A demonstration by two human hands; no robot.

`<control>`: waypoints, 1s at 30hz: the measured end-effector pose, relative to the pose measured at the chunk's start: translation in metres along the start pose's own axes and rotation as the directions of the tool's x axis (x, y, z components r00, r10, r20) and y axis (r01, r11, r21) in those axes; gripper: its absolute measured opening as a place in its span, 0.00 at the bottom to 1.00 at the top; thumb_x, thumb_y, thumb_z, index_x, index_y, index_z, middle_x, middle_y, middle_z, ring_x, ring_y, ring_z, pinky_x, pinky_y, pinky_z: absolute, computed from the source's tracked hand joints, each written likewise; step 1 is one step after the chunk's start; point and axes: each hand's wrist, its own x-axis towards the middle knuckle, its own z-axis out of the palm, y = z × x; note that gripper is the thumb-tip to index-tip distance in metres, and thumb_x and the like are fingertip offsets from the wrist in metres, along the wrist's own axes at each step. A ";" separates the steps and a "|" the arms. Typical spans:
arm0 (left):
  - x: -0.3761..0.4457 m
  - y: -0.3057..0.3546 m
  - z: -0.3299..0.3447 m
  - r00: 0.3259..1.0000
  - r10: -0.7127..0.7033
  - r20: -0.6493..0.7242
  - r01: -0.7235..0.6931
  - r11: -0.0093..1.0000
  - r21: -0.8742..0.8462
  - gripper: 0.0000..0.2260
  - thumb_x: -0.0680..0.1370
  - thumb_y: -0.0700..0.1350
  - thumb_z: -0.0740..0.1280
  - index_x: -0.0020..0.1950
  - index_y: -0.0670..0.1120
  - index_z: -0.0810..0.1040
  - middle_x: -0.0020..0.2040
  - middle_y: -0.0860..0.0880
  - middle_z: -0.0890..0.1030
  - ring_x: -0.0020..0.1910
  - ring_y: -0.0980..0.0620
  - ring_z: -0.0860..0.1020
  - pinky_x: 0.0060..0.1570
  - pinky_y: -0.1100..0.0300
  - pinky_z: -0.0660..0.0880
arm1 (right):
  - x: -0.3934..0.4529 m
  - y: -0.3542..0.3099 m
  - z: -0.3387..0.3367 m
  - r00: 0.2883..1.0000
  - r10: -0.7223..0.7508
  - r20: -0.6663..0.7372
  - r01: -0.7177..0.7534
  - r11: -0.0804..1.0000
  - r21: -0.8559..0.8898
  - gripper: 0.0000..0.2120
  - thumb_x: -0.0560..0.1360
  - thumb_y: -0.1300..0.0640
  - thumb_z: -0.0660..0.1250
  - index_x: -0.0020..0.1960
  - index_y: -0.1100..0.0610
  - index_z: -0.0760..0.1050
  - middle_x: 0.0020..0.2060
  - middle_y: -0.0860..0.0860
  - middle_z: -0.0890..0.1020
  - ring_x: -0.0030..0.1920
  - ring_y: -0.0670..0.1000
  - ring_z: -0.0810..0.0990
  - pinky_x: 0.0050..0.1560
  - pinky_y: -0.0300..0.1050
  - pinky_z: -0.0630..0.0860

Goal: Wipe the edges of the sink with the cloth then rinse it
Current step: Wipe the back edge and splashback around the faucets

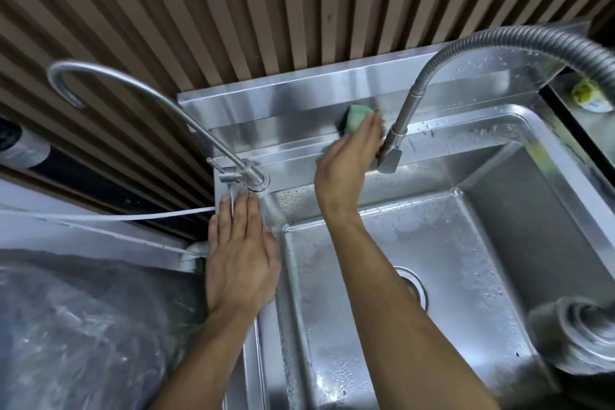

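The right hand [349, 156] is up at the back edge of the steel sink [332, 150], fingers wrapped around a green cloth [355, 121] and pressing it against the upright back panel, right beside the flexible hose tap [397, 130]. Looks more like a sponge-type pad to me, green with a paler face, but only the top bit pokes out past the fingers.

The left hand [241, 253] is lying flat, fingers straight and together, holding nothing, on the sink's left edge near the back left corner. Its fingertips sit just in front of the base of the thin curved tap [246, 176].

The basin is wet, with droplets all over the walls and the back ledge, and the drain [412, 286] shows at the bottom. At the far right edge there's a yellow and white label [587, 95] on something, but it's too blurry to read any writing or brand. A round metal thing [579, 333] sits at the sink's right edge, out of focus.
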 end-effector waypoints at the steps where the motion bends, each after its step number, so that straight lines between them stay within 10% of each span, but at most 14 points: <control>1: 0.000 0.000 0.000 1.000 -0.001 0.003 0.001 1.000 -0.001 0.31 0.82 0.53 0.41 0.84 0.44 0.56 0.85 0.48 0.54 0.84 0.46 0.48 0.81 0.52 0.39 | -0.004 -0.004 0.004 0.998 0.029 0.058 -0.024 0.996 -0.087 0.27 0.85 0.65 0.51 0.81 0.71 0.48 0.81 0.65 0.51 0.82 0.63 0.50 0.83 0.54 0.49; 5: 0.001 0.001 0.002 1.000 -0.011 0.002 0.011 1.000 0.002 0.30 0.82 0.52 0.44 0.84 0.44 0.57 0.84 0.48 0.55 0.84 0.46 0.49 0.81 0.51 0.42 | -0.027 -0.019 0.008 0.957 0.022 0.290 0.093 0.922 -0.376 0.30 0.83 0.61 0.50 0.80 0.71 0.43 0.80 0.70 0.46 0.81 0.70 0.47 0.81 0.62 0.52; 10: 0.000 -0.001 0.000 1.000 -0.014 0.018 0.014 1.000 -0.007 0.31 0.81 0.52 0.42 0.84 0.44 0.57 0.85 0.48 0.55 0.84 0.46 0.48 0.81 0.50 0.43 | -0.032 0.007 -0.011 0.695 -0.350 0.628 0.592 0.774 -0.224 0.29 0.84 0.58 0.53 0.83 0.60 0.51 0.84 0.54 0.51 0.83 0.61 0.45 0.81 0.58 0.51; 14: 0.000 -0.001 0.001 1.000 -0.002 0.003 0.002 1.000 -0.017 0.31 0.81 0.52 0.43 0.84 0.44 0.57 0.85 0.48 0.55 0.84 0.45 0.49 0.81 0.49 0.44 | -0.021 0.021 -0.020 0.858 -0.173 0.484 0.347 0.890 -0.297 0.27 0.84 0.61 0.55 0.82 0.60 0.57 0.83 0.53 0.55 0.83 0.61 0.46 0.81 0.59 0.50; 20: 0.000 -0.004 0.001 0.999 0.003 0.041 -0.003 1.000 -0.011 0.31 0.81 0.52 0.42 0.84 0.45 0.54 0.85 0.49 0.52 0.84 0.46 0.46 0.82 0.50 0.42 | -0.056 0.040 -0.042 0.781 -0.373 0.500 0.433 0.901 -0.003 0.25 0.81 0.67 0.60 0.78 0.61 0.66 0.79 0.54 0.66 0.82 0.58 0.55 0.80 0.62 0.57; 25: -0.005 0.000 -0.006 0.994 0.093 -0.059 -0.095 0.995 -0.028 0.28 0.80 0.49 0.51 0.80 0.43 0.67 0.80 0.45 0.68 0.80 0.39 0.62 0.80 0.43 0.52 | -0.060 0.120 -0.134 0.978 -0.056 0.202 0.010 0.975 0.223 0.24 0.81 0.64 0.55 0.75 0.56 0.70 0.70 0.50 0.76 0.72 0.48 0.74 0.70 0.56 0.73; 30: 0.020 0.048 -0.016 0.813 0.490 -0.315 -0.521 0.854 -0.016 0.26 0.77 0.36 0.59 0.76 0.44 0.73 0.74 0.45 0.75 0.75 0.39 0.71 0.75 0.44 0.66 | 0.038 0.110 -0.167 0.949 -0.314 -0.017 0.311 0.928 0.207 0.22 0.82 0.68 0.56 0.75 0.69 0.67 0.65 0.47 0.76 0.61 0.44 0.73 0.63 0.19 0.64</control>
